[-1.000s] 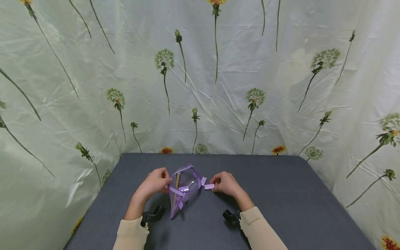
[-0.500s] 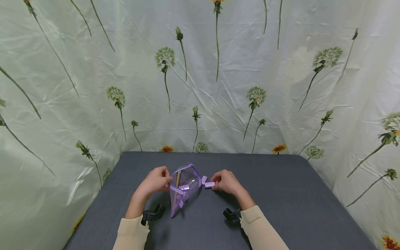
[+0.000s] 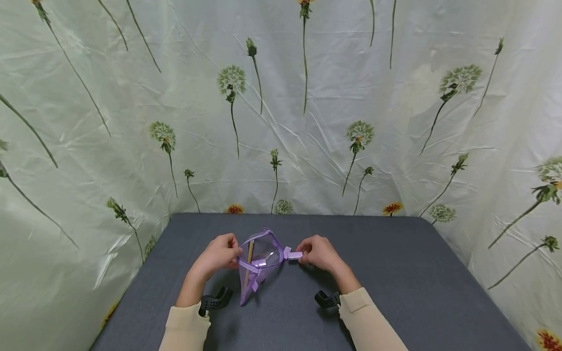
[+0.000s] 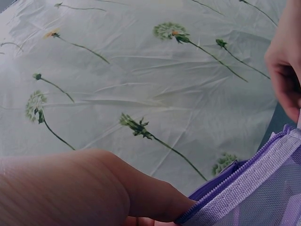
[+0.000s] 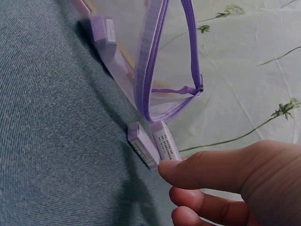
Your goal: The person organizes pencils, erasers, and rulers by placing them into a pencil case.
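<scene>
A purple mesh zipper pouch (image 3: pixel 260 279) stands with its mouth unzipped, its edge pinched by my left hand (image 3: pixel 221 252) between thumb and fingers. A yellow striped pencil (image 3: pixel 250 252) and a light purple block like an eraser (image 3: pixel 260 263) show inside. My right hand (image 3: pixel 319 254) pinches a small light purple eraser (image 5: pixel 164 141) by one end, just right of the pouch mouth. Beside it a second purple eraser (image 5: pixel 142 144) rests on the table. The left wrist view shows my left thumb on the purple zipper edge (image 4: pixel 221 190); the fingers beneath are mostly hidden.
The dark grey table (image 3: pixel 386 282) reaches back to a pale curtain (image 3: pixel 281 97) printed with dandelions. Black wrist straps hang under both forearms, close above the cloth.
My right hand has shifted slightly away from me, bringing its eraser up toward the other loose one, which it now overlaps in the head view. The left hand and pouch stay put.
</scene>
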Available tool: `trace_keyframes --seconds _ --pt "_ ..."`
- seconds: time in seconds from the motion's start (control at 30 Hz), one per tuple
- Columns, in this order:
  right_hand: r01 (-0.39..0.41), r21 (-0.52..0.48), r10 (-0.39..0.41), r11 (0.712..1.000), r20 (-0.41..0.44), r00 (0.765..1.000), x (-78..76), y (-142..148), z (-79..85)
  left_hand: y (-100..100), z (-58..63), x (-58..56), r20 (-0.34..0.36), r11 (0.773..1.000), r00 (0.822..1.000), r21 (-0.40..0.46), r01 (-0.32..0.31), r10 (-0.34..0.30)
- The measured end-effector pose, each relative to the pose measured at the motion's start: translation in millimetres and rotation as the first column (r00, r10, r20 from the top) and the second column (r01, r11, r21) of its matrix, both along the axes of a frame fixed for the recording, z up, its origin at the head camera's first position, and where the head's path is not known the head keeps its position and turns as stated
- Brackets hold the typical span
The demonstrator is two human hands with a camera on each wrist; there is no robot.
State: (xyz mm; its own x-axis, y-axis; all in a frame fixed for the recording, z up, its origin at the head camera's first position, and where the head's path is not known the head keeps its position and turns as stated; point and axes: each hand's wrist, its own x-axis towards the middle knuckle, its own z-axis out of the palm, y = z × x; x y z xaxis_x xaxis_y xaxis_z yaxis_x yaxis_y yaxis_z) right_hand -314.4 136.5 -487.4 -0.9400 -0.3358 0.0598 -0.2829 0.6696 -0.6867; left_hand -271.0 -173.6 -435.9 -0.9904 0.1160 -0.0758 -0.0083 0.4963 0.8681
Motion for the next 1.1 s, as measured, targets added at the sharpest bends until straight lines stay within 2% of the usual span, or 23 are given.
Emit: trace_keyframes --seconds 0.4,0.83,1.1 --pt "0.005 0.007 -0.004 1.0 -0.048 0.999 1.9 -2 6.9 0 1.0 0.4 0.0 1.0 1.0 -0.013 0.002 -0.002" --pt "-0.006 -0.009 0.005 1.0 -0.054 0.999 5.4 -6 18.0 0 2.2 0.7 -0.005 1.0 1.0 -0.021 -0.001 0.001" --pt "-0.048 0.037 0.05 0.998 -0.071 0.996 6.3 -16 22.9 2 3.7 2.1 0.003 1.0 1.0 -0.011 0.008 -0.008"
